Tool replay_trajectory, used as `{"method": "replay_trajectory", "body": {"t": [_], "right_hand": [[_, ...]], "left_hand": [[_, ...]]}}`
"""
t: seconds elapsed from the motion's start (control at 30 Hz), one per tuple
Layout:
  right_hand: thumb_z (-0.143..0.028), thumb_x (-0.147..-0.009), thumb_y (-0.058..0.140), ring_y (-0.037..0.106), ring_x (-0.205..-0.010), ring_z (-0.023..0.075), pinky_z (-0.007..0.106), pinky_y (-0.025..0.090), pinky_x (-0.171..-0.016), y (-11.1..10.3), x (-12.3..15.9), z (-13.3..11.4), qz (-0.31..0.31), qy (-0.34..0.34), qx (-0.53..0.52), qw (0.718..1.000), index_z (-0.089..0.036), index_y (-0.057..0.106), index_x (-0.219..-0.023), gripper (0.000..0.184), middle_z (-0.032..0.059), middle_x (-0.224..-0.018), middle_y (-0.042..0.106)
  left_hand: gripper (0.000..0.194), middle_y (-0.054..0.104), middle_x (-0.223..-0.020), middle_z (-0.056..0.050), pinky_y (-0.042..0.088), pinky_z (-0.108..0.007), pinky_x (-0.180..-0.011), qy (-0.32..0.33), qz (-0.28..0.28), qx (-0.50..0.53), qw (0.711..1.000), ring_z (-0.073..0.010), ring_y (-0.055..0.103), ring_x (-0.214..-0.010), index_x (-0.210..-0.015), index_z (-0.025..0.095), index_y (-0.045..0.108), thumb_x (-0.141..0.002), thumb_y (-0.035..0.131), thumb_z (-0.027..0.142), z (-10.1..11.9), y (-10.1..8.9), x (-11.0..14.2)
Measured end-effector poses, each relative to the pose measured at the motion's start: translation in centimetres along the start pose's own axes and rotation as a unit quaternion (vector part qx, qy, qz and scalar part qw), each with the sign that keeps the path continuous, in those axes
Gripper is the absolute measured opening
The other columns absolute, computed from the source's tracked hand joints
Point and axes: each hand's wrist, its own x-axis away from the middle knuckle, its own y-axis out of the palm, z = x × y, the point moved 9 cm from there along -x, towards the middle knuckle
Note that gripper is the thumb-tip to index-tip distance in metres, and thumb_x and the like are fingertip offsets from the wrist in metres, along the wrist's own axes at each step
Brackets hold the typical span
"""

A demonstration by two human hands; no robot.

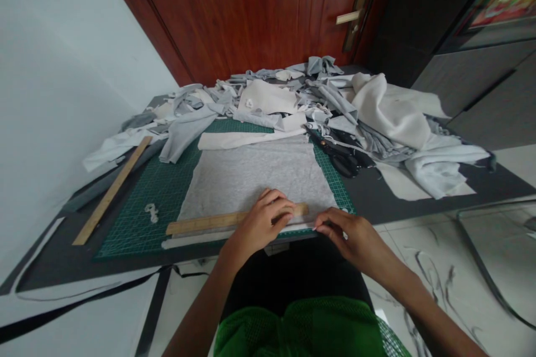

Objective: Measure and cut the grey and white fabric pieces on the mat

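A grey piece of fabric [255, 175] lies spread on a green cutting mat [140, 201], with white strips along its far and near edges. Across its near side runs a wooden ruler [205, 224]. My left hand [266, 220] is on the ruler's right half, fingers curled over it and thumb on the near side. At the fabric's near right corner, my right hand [345, 231] pinches the edge of the white strip [299, 227] between thumb and fingertips. Its other fingers are bent and partly hidden.
Heaped grey and white fabric scraps [268, 97] line the back and right of the dark table [377, 206]. Black scissors [341, 159] lie right of the fabric. A second wooden ruler [113, 192] and a small white twisted piece [151, 212] are at left.
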Motion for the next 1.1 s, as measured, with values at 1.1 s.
{"method": "replay_trajectory", "body": {"t": [1.1], "right_hand": [[-0.033, -0.1, 0.066, 0.068, -0.073, 0.0179, 0.027, 0.052, -0.063, -2.1, -1.7, 1.7, 0.058, -0.011, 0.016, 0.998, -0.022, 0.075, -0.094, 0.016, 0.0049, -0.089, 0.074]], "left_hand": [[0.043, 0.058, -0.119, -0.005, 0.047, -0.036, -0.108, 0.014, -0.071, -0.007, 0.997, -0.0207, 0.053, -0.121, -0.133, 0.031, 0.069, -0.1, 0.051, 0.01, 1.1, 0.7, 0.2]]}}
